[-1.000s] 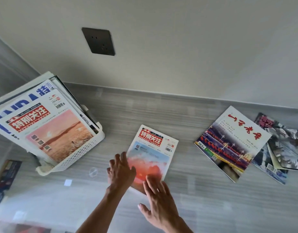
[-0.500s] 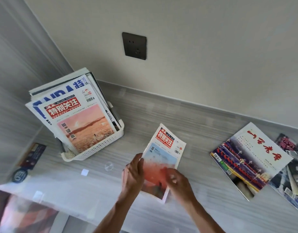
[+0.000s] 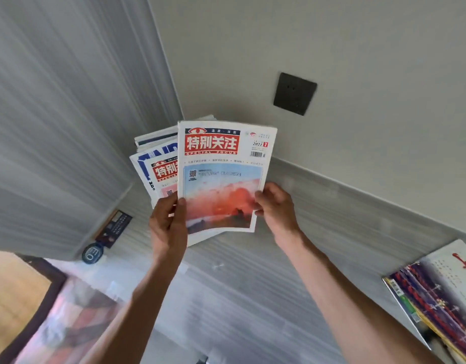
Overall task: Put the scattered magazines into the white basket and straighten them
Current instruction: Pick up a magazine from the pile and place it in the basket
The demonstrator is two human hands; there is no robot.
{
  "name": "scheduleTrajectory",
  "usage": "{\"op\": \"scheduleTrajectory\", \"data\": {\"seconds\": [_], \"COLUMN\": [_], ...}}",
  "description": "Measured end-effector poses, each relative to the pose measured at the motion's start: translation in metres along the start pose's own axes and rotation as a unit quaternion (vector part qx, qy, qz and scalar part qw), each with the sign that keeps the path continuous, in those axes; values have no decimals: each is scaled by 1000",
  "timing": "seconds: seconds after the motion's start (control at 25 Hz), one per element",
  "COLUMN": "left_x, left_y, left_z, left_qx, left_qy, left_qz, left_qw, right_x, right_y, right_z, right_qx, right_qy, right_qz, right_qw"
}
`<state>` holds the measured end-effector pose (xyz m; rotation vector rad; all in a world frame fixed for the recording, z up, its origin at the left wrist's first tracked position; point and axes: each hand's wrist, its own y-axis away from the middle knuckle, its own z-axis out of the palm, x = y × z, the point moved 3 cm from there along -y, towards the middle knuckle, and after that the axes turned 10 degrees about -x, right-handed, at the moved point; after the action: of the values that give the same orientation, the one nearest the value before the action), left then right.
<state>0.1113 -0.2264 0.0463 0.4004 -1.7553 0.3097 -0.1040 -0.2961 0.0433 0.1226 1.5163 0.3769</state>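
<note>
I hold a magazine with a red title block and a pink sunset cover (image 3: 221,179) upright in the air. My left hand (image 3: 167,224) grips its lower left edge and my right hand (image 3: 275,208) grips its lower right edge. Behind it, in the corner, several magazines (image 3: 154,164) lean together; the white basket that holds them is hidden by the held magazine and my left hand. Another magazine with red writing and a dark blue picture (image 3: 442,295) lies flat on the grey counter at the far right.
A dark wall socket (image 3: 295,93) sits on the back wall. A small dark card (image 3: 113,228) and a round blue badge (image 3: 92,254) lie on the counter (image 3: 253,298) by the left wall. A patterned surface (image 3: 69,319) shows below the counter's left edge.
Both hands have lifted the sunset magazine off the counter and carried it up and left, in front of the leaning magazines. The view has swung left.
</note>
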Motion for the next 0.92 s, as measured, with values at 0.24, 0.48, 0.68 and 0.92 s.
{"op": "scheduleTrajectory", "data": {"seconds": [0.24, 0.48, 0.68, 0.92], "left_x": [-24, -61, -58, -34], "left_y": [-40, -44, -51, 19], "left_z": [-46, -42, -48, 39], "left_qx": [36, -15, 34, -140], "left_qy": [-169, -264, -311, -234], "left_qz": [-55, -106, -129, 61], "left_qw": [983, 959, 941, 960], "right_x": [-8, 26, 37, 86], "right_y": [-47, -49, -49, 19], "right_z": [65, 73, 59, -27], "right_qx": [-63, -116, -86, 83], "right_qy": [25, 115, 160, 130], "right_qz": [-7, 44, 55, 110], "right_qw": [998, 986, 982, 982]}}
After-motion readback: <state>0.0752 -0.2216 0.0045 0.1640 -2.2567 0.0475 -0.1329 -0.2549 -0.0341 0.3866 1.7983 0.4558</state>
